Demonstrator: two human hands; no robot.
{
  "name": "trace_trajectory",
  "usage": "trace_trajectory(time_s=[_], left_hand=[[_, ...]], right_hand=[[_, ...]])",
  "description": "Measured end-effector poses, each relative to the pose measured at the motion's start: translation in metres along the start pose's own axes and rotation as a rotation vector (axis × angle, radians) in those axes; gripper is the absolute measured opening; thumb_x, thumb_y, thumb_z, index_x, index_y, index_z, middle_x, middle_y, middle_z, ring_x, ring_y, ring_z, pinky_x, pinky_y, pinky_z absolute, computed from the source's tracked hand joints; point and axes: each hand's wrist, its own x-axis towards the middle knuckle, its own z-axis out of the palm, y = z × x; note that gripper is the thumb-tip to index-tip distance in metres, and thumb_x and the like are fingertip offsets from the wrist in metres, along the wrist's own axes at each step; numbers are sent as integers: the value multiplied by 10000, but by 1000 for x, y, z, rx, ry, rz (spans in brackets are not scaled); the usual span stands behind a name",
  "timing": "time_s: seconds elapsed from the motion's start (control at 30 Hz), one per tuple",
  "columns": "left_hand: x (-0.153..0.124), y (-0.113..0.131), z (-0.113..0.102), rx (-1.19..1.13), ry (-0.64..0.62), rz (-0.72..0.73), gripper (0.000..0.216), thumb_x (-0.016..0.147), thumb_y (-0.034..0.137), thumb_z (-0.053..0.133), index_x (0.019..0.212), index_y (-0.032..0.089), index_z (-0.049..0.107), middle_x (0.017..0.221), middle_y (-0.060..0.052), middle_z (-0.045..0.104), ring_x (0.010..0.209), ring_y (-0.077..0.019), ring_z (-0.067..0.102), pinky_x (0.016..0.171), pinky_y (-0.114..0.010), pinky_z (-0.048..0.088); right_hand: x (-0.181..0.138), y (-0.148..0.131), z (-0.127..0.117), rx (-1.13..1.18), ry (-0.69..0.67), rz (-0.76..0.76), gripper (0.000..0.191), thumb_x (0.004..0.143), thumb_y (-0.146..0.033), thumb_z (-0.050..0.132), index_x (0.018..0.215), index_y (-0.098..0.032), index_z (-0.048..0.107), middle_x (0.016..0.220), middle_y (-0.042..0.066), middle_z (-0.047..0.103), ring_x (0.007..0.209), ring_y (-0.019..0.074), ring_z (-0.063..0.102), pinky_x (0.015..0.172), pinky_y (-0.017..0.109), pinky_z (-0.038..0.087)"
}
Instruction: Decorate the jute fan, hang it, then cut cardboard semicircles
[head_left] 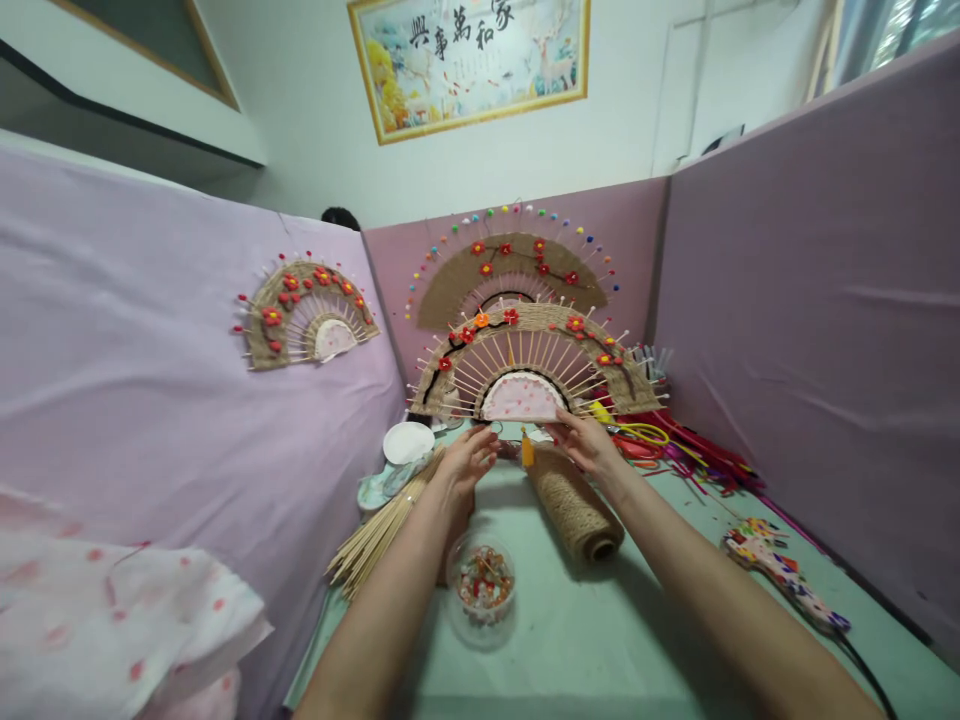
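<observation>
I see right grip [583,440] pinching fan [523,396] at lower edge | left grip [469,455] loosely spread, contact unclear to me | clear tub [484,634] on tabletop [555,650] holds small colourful bits [486,580]

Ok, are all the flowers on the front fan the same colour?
No, the front fan has an orange flower among its red flowers.

A gold-framed picture [469,72] hangs on the pale wall [300,110] above cloth-covered partitions [810,300] around a green table [570,640].
</observation>
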Motion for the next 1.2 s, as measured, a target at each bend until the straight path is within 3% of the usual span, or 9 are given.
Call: trace_trajectory(time_s=[0.17,0.3,0.43,0.83,1.03,1.13,1.2], left_hand=[[-24,14,-13,-97,-23,149,200,767,149,737,906,195,601,908,-29,726,877,-159,701,871,-315,530],[-41,18,-12,-156,-15,189,140,783,134,709,864,199,615,830,-4,727,807,-148,704,864,-317,554],[-49,14,-9,-152,-24,203,104,791,141,705,866,176,642,888,-42,751,849,-183,717,878,-352,570],[-44,-3,-18,-165,52,292,104,806,121,693,894,157,651,934,-71,758,905,-181,721,922,-348,560],[-46,1,-31,-186,107,386,123,815,80,669,886,172,629,874,-29,758,813,-136,724,873,-308,576],[-46,4,-40,-201,138,424,106,833,65,638,852,168,622,846,-21,755,808,-128,723,868,-298,573],[-46,4,-46,-212,151,438,104,838,63,625,839,166,624,850,-31,756,849,-140,725,894,-307,563]], right_hand=[[-10,15,8,-12,-65,63,130,725,-87,748,792,-189,702,812,26,776,738,143,732,730,223,592],[-15,24,13,6,-112,90,116,720,-92,754,789,-176,711,821,33,777,725,145,731,713,231,592],[-21,28,13,18,-136,116,119,717,-68,751,789,-154,711,826,62,777,700,160,732,690,242,600],[-24,29,15,-61,-124,199,100,743,-85,743,753,-160,678,786,64,750,721,141,724,685,203,599],[-37,37,17,-212,-101,234,181,652,-100,794,690,-174,633,662,37,699,615,149,688,602,249,584],[-42,39,34,-268,-67,141,263,591,-72,810,743,-197,635,673,-9,684,592,121,646,573,220,543],[-44,39,63,-294,-77,45,315,581,-79,815,821,-211,659,777,-19,704,664,111,645,604,202,527]])
